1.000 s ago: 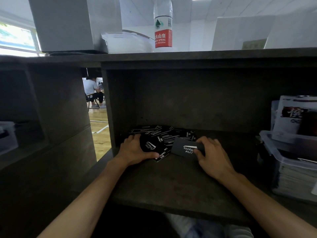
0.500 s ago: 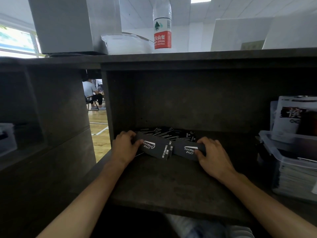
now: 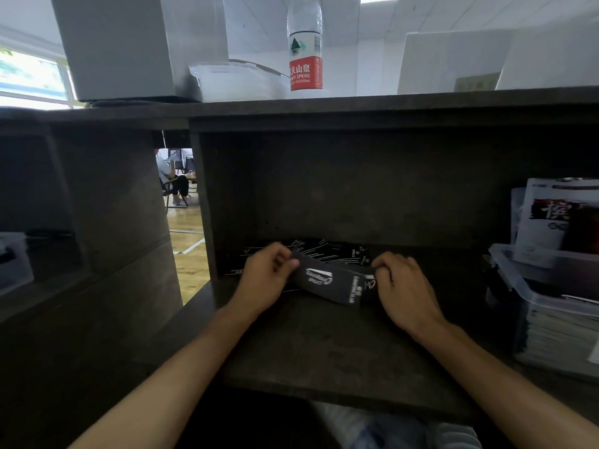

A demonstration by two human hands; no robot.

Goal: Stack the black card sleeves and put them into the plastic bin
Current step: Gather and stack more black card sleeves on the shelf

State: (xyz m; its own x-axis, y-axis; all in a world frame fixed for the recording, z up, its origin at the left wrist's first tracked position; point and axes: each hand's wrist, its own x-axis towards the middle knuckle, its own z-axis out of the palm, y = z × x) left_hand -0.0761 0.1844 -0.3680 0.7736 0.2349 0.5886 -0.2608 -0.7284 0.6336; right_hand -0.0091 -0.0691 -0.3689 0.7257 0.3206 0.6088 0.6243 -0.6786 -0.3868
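Black card sleeves with white lettering lie scattered at the back of a dark shelf point(image 3: 324, 351); the loose pile point(image 3: 327, 252) sits behind my hands. My left hand point(image 3: 264, 280) pinches the left end of a black sleeve point(image 3: 330, 283) that tilts down to the right. My right hand point(image 3: 402, 290) grips another black sleeve at its right end, and the left-hand sleeve overlaps it. A clear plastic bin point(image 3: 525, 296) stands at the far right of the shelf, holding stacked printed items.
The shelf's left wall point(image 3: 207, 205) and back panel close in the alcove. On the top board stand a water bottle point(image 3: 305, 47), a grey box point(image 3: 129, 43) and a white bag. Another clear container point(image 3: 13, 260) sits at far left. A person sits in the background.
My left hand has carried its sleeve to the right, so it now overlaps the sleeve in my right hand. My right hand has barely moved.
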